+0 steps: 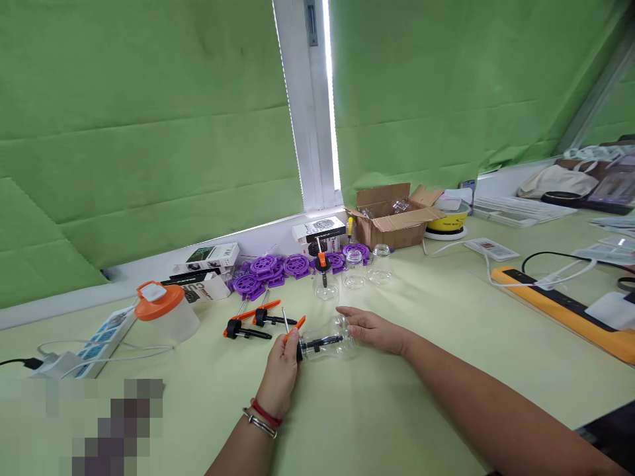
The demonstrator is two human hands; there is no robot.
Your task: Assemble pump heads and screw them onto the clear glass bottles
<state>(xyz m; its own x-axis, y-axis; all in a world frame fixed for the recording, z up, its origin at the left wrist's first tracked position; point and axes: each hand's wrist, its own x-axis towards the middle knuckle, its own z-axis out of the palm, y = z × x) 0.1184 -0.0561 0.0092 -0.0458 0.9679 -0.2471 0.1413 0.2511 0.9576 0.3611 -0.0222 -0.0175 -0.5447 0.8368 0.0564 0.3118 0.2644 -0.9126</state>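
Note:
My left hand [280, 377] is closed around the black cap [299, 350] of a sprayer-like top with an orange lever [300, 322] and a thin metal rod. A clear plastic bottle [330, 350] lies on its side between my hands, with the top's black tube [322, 343] inside. My right hand [377, 330] grips the bottle's rounded base, fingers along its far side. Left of the bottle, two similar black-and-orange tops [247, 329] rest on the table. Behind it stands another bottle [325, 288] fitted with such a top, beside two clear bottles [354, 274] without tops.
Several purple wheel-shaped parts [264, 266] line the wall near printed boxes [320, 229]. An open cardboard box [391, 221] holds clear plastic pieces. At left are an orange-lidded jug [169, 314] and power strip [106, 340]; an orange-and-black strip [565, 314] and cables lie right.

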